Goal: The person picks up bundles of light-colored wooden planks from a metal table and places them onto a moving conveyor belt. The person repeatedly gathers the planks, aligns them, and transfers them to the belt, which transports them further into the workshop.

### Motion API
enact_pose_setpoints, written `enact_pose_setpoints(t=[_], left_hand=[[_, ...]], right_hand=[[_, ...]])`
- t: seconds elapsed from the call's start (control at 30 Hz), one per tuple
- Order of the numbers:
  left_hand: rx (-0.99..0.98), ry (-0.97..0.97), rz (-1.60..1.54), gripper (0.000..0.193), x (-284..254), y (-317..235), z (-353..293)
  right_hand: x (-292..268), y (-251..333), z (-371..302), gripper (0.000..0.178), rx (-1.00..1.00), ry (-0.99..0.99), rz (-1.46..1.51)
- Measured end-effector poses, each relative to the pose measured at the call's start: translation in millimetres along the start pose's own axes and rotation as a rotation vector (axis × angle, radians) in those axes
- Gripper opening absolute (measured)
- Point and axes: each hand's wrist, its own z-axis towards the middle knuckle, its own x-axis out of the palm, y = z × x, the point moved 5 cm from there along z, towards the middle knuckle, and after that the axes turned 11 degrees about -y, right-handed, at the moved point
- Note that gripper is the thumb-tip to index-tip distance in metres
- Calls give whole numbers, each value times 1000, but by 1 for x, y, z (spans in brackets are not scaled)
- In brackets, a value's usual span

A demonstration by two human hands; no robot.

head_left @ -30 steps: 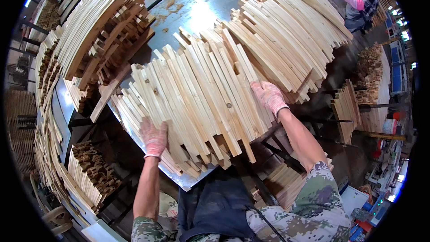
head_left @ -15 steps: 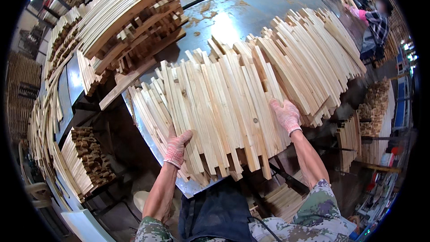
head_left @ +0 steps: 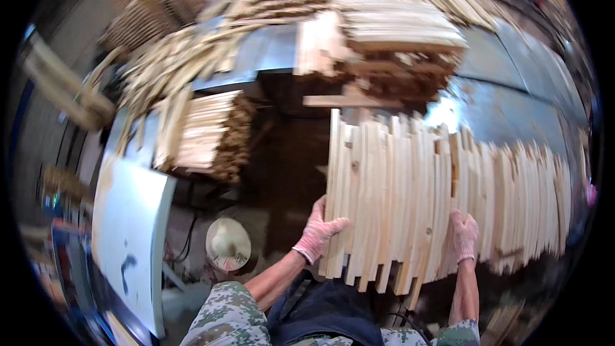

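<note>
- Wooden strips (head_left: 391, 198) lie side by side in a broad batch before our apron (head_left: 327, 314), between our two hands; we cannot tell whether the metal table bears them.
- Our left hand (head_left: 319, 227) grasps the batch's left side, thumb over the top strips, the other fingers partly hidden.
- Our right hand (head_left: 466, 236) grips the right side, fingers curled, beside the neighbouring row of strips (head_left: 528, 205).
- We judge the step in hand to be holding the batch together from both sides.
- Any move from here calls, we think, for even inward pressure: the uneven near ends could slip, and the right edge could catch the neighbouring row.
- Beyond the batch we see the metal table (head_left: 512, 118) and a blurred lumber stack (head_left: 400, 22).
- To our left are a smaller stack (head_left: 205, 131) and a pale panel (head_left: 131, 237).
</note>
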Motion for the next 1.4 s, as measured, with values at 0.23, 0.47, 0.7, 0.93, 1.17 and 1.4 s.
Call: enact_pose_setpoints(t=[0.23,0.47,0.7,0.93,1.17,1.4], left_hand=[[277,-295,-198,96,-213,-78,-165],[402,-645,-446,96,-461,-58,-361],[530,-1056,-557,78,-648,0,-529],[423,-1251,-622,58,-798,45,-626],[260,-1389,-468,63,-928,40,-642],[-580,-1381,439,107,-1083,-13,-692]], right_hand=[[9,203,-125,74,-415,101,162],[70,394,-380,67,-947,251,336],[156,530,-691,68,-1389,588,226],[194,581,-928,86,-1562,830,-64],[231,627,-1042,88,-1551,871,-99],[257,664,-1162,86,-1593,907,-44]])
